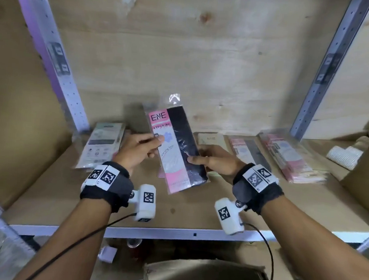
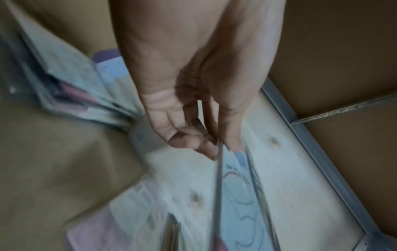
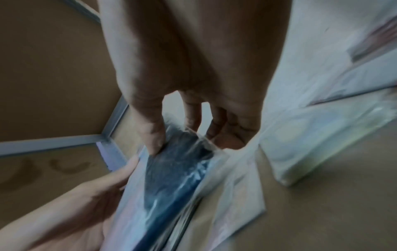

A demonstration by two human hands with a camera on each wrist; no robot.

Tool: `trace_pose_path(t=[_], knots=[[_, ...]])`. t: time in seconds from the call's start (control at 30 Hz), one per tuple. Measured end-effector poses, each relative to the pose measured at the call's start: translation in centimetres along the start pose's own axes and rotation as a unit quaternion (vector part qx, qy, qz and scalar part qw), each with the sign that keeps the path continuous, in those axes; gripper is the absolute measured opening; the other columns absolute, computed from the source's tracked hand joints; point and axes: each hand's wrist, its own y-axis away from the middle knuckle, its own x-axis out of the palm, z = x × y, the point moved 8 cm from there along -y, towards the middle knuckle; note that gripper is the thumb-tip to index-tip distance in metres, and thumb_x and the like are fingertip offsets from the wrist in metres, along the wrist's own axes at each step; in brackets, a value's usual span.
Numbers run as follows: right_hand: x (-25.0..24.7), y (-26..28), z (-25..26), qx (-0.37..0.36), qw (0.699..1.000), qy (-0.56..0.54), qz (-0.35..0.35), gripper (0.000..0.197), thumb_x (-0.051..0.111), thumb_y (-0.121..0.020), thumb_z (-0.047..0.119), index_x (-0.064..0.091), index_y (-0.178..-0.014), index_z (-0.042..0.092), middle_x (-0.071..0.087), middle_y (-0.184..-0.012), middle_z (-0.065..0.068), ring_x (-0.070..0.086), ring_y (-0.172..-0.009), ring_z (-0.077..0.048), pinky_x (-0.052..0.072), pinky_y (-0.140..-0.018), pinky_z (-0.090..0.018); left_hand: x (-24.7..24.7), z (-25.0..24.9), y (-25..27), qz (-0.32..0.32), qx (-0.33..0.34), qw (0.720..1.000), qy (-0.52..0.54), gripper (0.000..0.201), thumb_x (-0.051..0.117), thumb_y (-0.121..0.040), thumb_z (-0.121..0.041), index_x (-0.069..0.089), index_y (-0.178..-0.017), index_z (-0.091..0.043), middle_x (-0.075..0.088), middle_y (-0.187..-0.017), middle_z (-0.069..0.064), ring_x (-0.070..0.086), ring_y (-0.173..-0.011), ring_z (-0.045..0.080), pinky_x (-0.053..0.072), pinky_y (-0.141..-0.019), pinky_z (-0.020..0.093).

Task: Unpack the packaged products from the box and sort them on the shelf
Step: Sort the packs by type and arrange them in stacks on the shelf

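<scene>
A flat clear-wrapped packet (image 1: 175, 147), pink and white on its left half and black on its right, is held tilted above the wooden shelf (image 1: 183, 209). My left hand (image 1: 145, 147) pinches its left edge, thumb on the front. My right hand (image 1: 202, 159) pinches its right edge over the black strip. In the left wrist view the packet (image 2: 219, 178) shows edge-on under the left hand (image 2: 201, 141). In the right wrist view the right hand (image 3: 171, 141) grips the black part of the packet (image 3: 176, 178). The brown box (image 1: 206, 277) stands open below the shelf edge.
Several packets lie on the shelf: a pale green pile (image 1: 101, 144) at the left, a beige one (image 1: 210, 140), a pink-and-grey pile (image 1: 247, 150) and a pink pile (image 1: 291, 156) at the right. Metal uprights (image 1: 54, 54) (image 1: 328, 69) flank the bay. White rolls (image 1: 343, 156) lie far right.
</scene>
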Motion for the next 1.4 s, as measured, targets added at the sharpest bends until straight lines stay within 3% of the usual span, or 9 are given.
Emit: trace_pose_path(t=[0.1, 0.23, 0.37, 0.53, 0.63, 0.73, 0.9, 1.27, 1.4], knots=[[-1.7, 0.9, -2.4, 0.018, 0.999, -0.045, 0.01, 0.023, 0.069, -0.09, 0.008, 0.069, -0.113, 0.005, 0.072, -0.114, -0.016, 0.069, -0.107, -0.032, 0.05, -0.103, -0.044, 2.5, 1.5, -0.1, 0.025, -0.047, 0.998, 0.018, 0.027, 0.073, -0.089, -0.024, 0.075, -0.11, -0.007, 0.076, -0.098, 0.008, 0.059, -0.071, 0.014, 0.048, -0.065, 0.023], [-3.2, 1.9, -4.7, 0.044, 0.996, -0.072, 0.041, 0.03, 0.065, -0.092, 0.008, 0.065, -0.121, -0.001, 0.07, -0.12, -0.017, 0.065, -0.115, -0.034, 0.044, -0.109, -0.048, 4.4, 2.2, -0.7, 0.028, -0.085, 0.994, 0.065, 0.02, 0.071, -0.091, -0.027, 0.074, -0.102, -0.011, 0.078, -0.087, 0.004, 0.068, -0.069, 0.014, 0.056, -0.062, 0.02], [-3.6, 3.1, -5.2, 0.061, 0.994, -0.019, 0.089, 0.03, 0.067, -0.092, 0.011, 0.066, -0.121, 0.003, 0.072, -0.117, -0.011, 0.069, -0.109, -0.027, 0.051, -0.1, -0.037, 3.4, 3.3, -2.1, -0.032, -0.105, 0.991, 0.078, 0.031, 0.068, -0.089, -0.049, 0.074, -0.098, -0.02, 0.079, -0.089, 0.0, 0.075, -0.08, 0.013, 0.057, -0.077, 0.028], [-5.4, 3.7, -5.5, 0.074, 0.995, -0.008, 0.061, 0.035, 0.068, -0.089, 0.005, 0.058, -0.121, -0.006, 0.066, -0.117, -0.029, 0.065, -0.101, -0.042, 0.052, -0.094, -0.045, 3.1, 3.9, -3.4, -0.108, -0.097, 0.986, 0.087, 0.029, 0.062, -0.095, -0.045, 0.072, -0.089, -0.017, 0.076, -0.07, -0.005, 0.07, -0.058, 0.006, 0.052, -0.066, 0.027], [-6.9, 4.4, -5.8, 0.089, 0.994, -0.001, 0.056, 0.031, 0.067, -0.088, -0.003, 0.057, -0.117, 0.0, 0.06, -0.102, -0.033, 0.048, -0.088, -0.036, 0.043, -0.07, -0.041, 4.0, 4.2, -4.0, -0.127, -0.119, 0.978, 0.117, 0.03, 0.062, -0.094, -0.045, 0.071, -0.081, -0.02, 0.073, -0.063, -0.005, 0.068, -0.057, 0.01, 0.055, -0.061, 0.029], [-8.8, 4.9, -5.3, 0.074, 0.996, 0.007, 0.054, 0.03, 0.065, -0.088, -0.007, 0.057, -0.114, 0.007, 0.061, -0.102, -0.021, 0.053, -0.088, -0.03, 0.042, -0.066, -0.028, 5.7, 4.7, -4.2, -0.117, -0.172, 0.967, 0.146, 0.038, 0.062, -0.085, -0.063, 0.073, -0.086, -0.026, 0.071, -0.065, -0.007, 0.071, -0.066, 0.015, 0.06, -0.068, 0.042], [-12.6, 5.2, -4.7, 0.037, 0.998, -0.045, -0.014, 0.031, 0.062, -0.088, -0.01, 0.058, -0.114, 0.005, 0.067, -0.102, -0.017, 0.067, -0.088, -0.028, 0.057, -0.074, -0.03, 10.5, 3.2, -5.1, -0.052, -0.125, 0.956, 0.261, 0.056, 0.06, -0.083, -0.07, 0.067, -0.11, -0.021, 0.08, -0.093, -0.001, 0.072, -0.099, 0.015, 0.055, -0.078, 0.03], [-19.1, 5.1, -7.2, 0.038, 0.961, -0.139, -0.235, 0.025, 0.066, -0.085, -0.006, 0.056, -0.098, 0.012, 0.066, -0.087, -0.008, 0.07, -0.065, -0.017, 0.055, -0.054, -0.029, 23.1, 1.4, -2.8, 0.178, -0.073, 0.981, 0.036, 0.038, 0.071, -0.09, -0.011, 0.064, -0.127, -0.014, 0.075, -0.114, 0.005, 0.074, -0.101, 0.021, 0.06, -0.072, 0.025], [-21.1, 4.9, -8.3, 0.083, 0.955, -0.01, -0.286, 0.023, 0.073, -0.081, 0.002, 0.062, -0.098, 0.013, 0.068, -0.096, -0.012, 0.07, -0.085, -0.027, 0.06, -0.074, -0.041, 24.5, 1.6, -3.9, 0.171, -0.069, 0.983, -0.024, 0.041, 0.073, -0.087, -0.003, 0.065, -0.127, -0.007, 0.074, -0.114, 0.013, 0.074, -0.097, 0.022, 0.062, -0.077, 0.03]])
